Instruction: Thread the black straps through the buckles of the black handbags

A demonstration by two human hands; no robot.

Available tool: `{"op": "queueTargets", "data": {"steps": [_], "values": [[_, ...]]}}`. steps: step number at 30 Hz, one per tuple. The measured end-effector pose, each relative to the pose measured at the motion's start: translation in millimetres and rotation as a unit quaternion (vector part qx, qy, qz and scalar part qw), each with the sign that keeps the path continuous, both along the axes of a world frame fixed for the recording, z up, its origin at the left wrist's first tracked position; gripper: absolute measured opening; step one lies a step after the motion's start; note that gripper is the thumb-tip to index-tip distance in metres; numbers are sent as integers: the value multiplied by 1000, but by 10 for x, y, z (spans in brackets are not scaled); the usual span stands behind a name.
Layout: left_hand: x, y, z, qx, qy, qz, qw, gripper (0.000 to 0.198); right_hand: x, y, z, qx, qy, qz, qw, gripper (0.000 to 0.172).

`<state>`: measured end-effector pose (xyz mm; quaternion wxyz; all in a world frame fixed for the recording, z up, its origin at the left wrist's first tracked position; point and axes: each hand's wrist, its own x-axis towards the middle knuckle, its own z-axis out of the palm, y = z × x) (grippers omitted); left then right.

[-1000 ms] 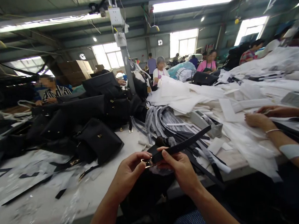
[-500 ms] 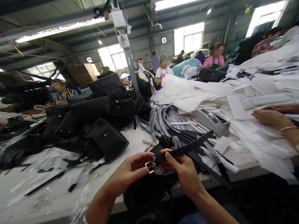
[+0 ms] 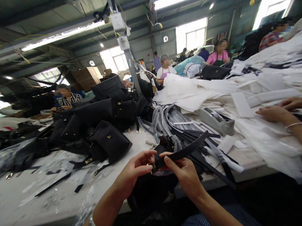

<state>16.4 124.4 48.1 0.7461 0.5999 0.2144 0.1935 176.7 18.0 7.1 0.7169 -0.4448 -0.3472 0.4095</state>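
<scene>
A black strap is pinched between the thumb and fingers of my right hand. Its free end points up and to the right. My left hand grips the small gold buckle at the strap's other end, with the thumb pressed on the frame. The buckle is seen nearly edge-on, and fingers hide part of it. Below both hands, at the table's front edge, hangs a dark bag, mostly in shadow. Whether the strap joins this bag I cannot tell.
Black handbags are piled at the left. Wrapped straps lie behind my hands, near a grey tape dispenser. White sheets cover the right side, where a co-worker's hands are busy. Plastic scraps litter the white table.
The buckle has turned from facing me to almost edge-on in my left hand. The strap's free end has swung slightly left. The co-worker's hands at the right have shifted a little.
</scene>
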Motion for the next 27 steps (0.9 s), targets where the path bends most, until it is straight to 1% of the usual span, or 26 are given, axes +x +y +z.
{"op": "queueTargets", "data": {"steps": [6,11,15,17,19,22,25,26,27], "values": [[65,-77,40,13,3,7,1000,41,-32,-27,13,-3,-40,-14,999,26],[77,-115,67,45,26,27,998,39,-67,-26,6,4,-62,-13,998,25],[90,-140,60,72,55,72,993,38,-83,-38,42,-2,-41,-19,999,27],[83,-150,66,102,69,90,988,42,-71,-37,62,-4,-23,-28,999,30],[53,-161,93,137,97,96,981,46,-50,-29,78,-2,-9,-25,1000,33],[-31,-182,168,213,157,95,960,40,-27,-19,92,-7,1,-8,1000,34],[-108,-196,242,336,220,101,910,31,-34,-24,90,-23,-3,-3,1000,33],[-121,-196,256,364,238,97,895,29,-40,-30,88,-26,-6,-1,1000,33],[-127,-192,261,376,250,88,888,29,-47,-35,85,-28,-10,-1,1000,33]]}}
